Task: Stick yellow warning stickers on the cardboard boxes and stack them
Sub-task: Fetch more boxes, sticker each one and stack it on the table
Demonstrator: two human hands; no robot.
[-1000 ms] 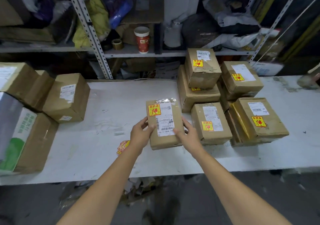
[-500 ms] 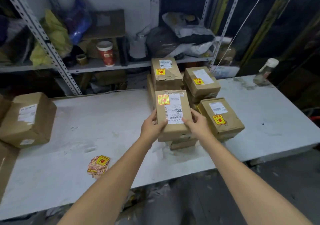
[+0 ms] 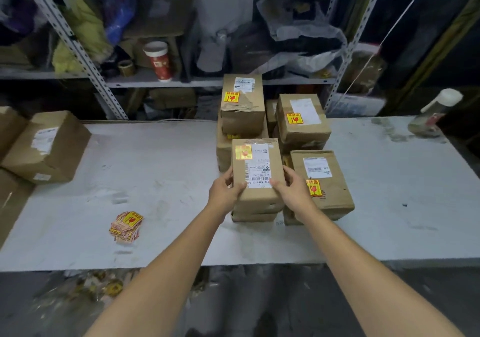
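A long, scuffed white worktable (image 3: 155,170) spans the dim room. Behind its far edge, grey perforated-steel shelving (image 3: 192,82) stands against a pale wall (image 3: 226,6); grey floor (image 3: 259,297) lies below.

The cardboard box (image 3: 257,170) held between my left hand (image 3: 224,190) and right hand (image 3: 291,188) is plain brown, with a white shipping label (image 3: 259,166) printed in black barcode stripes and a yellow warning sticker (image 3: 243,152) with a red mark. Just right of my grip, the neighbouring box (image 3: 333,197) is the same brown, its sticker yellow and red, its label white. Well to the left of my grip lies a sticker pile (image 3: 126,225), yellow and red with pinkish edges, on a pale grey, scuffed table (image 3: 155,170). Far beyond, a paper cup (image 3: 159,61) is red with a white rim.
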